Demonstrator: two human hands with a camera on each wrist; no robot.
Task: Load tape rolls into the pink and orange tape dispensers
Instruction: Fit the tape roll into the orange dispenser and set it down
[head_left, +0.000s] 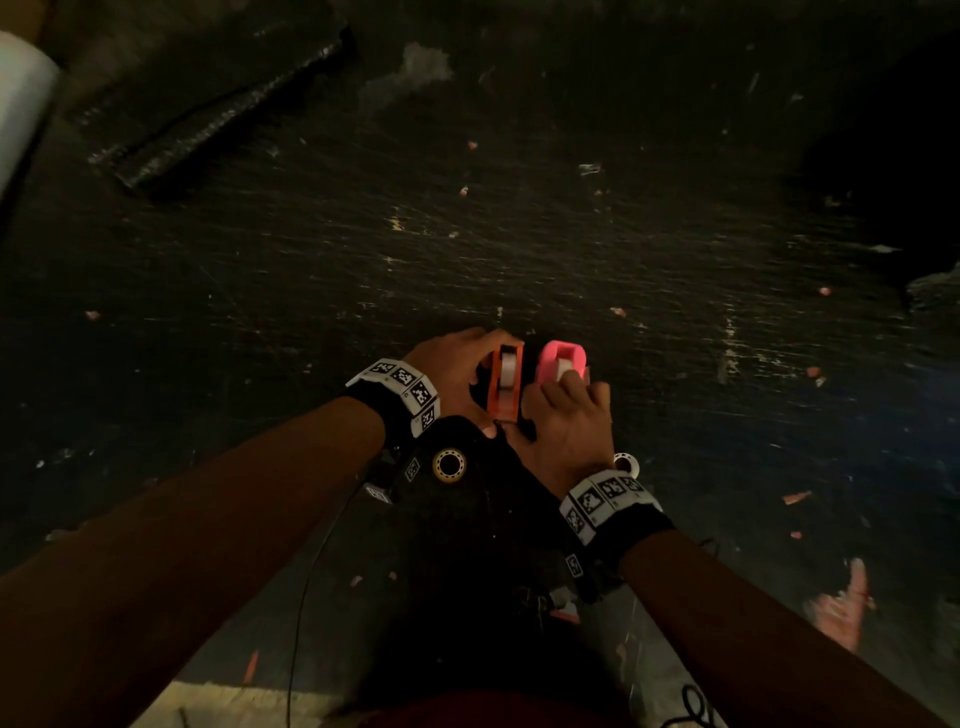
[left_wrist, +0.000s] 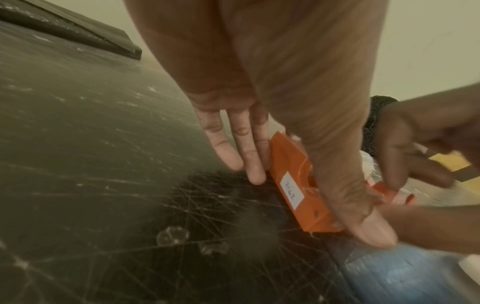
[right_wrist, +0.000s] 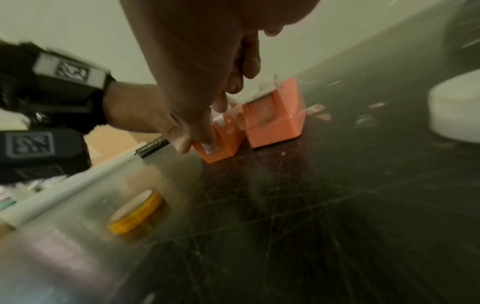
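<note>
The orange dispenser stands on the dark scratched table with a clear tape roll in it. My left hand grips it, fingers along its far side and thumb at its near end. The pink dispenser stands just to its right, also holding a roll, with a tape end sticking up. My right hand is over both. Its thumb presses a clear tape strip onto the orange dispenser's cutter end, and its curled fingers sit by the pink dispenser's roll.
A yellow tape roll lies near the left wrist and a white roll by the right wrist. A black slab lies at the far left. Small tape scraps dot the table.
</note>
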